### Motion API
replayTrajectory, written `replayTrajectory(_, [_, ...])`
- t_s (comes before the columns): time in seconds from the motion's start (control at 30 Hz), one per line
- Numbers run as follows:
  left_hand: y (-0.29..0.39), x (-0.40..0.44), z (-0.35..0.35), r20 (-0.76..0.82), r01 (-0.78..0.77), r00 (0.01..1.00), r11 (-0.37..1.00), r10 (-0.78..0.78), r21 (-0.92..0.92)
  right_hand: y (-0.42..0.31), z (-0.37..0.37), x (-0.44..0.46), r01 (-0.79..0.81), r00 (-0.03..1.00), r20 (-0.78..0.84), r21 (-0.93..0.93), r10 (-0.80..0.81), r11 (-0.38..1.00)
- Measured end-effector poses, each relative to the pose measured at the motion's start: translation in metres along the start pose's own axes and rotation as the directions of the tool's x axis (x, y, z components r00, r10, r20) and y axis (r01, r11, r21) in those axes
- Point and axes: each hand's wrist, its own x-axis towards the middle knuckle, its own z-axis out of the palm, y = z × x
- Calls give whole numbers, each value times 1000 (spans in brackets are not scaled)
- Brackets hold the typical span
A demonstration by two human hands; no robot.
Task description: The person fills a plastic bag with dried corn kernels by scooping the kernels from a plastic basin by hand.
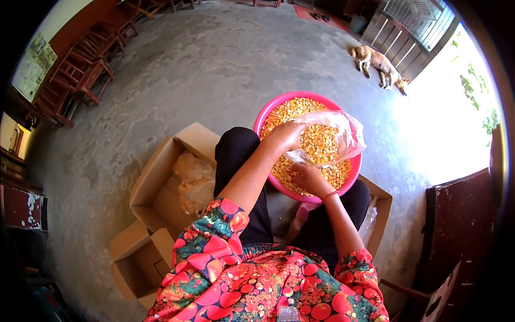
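Note:
A pink basin [261, 114] full of yellow corn kernels [287, 111] is in front of my knees. Inside it lies a clear plastic bag [350, 134] with its mouth spread and kernels within. My left hand [288, 136] is closed on the bag's rim at the left side. Below it, at the bag's near edge, my right hand [311, 179] is low over the kernels with its fingers curled. What those fingers hold is hidden. A red band [330, 196] circles my right wrist.
At my left stands an open cardboard box [155, 166] holding a plastic bag of corn [194, 182]; a smaller box [131, 241] is beside it. Another box [380, 214] is by my right knee. A dog [380, 63] lies near the doorway. Wooden chairs [86, 75] line the left wall.

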Motion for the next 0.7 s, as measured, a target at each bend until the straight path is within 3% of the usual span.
replayTrajectory(0.07, [0, 0, 0, 8, 33, 999, 999, -33, -23, 4, -3, -3, 52, 998, -25, -37, -53, 998])
replayTrajectory(0.1, [1, 0, 1, 8, 33, 999, 999, -32, -24, -7, -14, -5, -173, 983, 112, 249, 149, 953])
replayTrajectory(0.13, [1, 0, 1, 4, 26, 1000, 1000, -26, -18, -12, -20, -6, -405, 910, 295, 476, 292, 781])
replayTrajectory(0.2, [-1, -2, 0, -1, 25, 1000, 1000, -25, -12, -8, -22, -8, -418, 904, 339, 576, 260, 703])
replayTrajectory(0.27, [-1, -3, -2, 10, 22, 1000, 1000, -22, -7, -9, -23, -13, -425, 895, 315, 817, 315, 391])
replayTrajectory(0.3, [0, -4, -3, 12, 23, 1000, 1000, -23, -8, -8, -27, -13, -422, 900, 342, 840, 270, 342])
replayTrajectory(0.4, [2, -3, -5, 35, 47, 998, 999, -47, 12, -12, -36, -14, -375, 911, 298, 885, 284, 277])
replayTrajectory(0.6, [4, -4, -7, 27, 72, 997, 997, -72, -3, -16, -55, 2, -285, 936, 202, 915, 288, 284])
replayTrajectory(0.7, [1, -3, -6, 1, 64, 998, 998, -64, 0, -10, -60, 18, -140, 927, 37, 957, 372, 254])
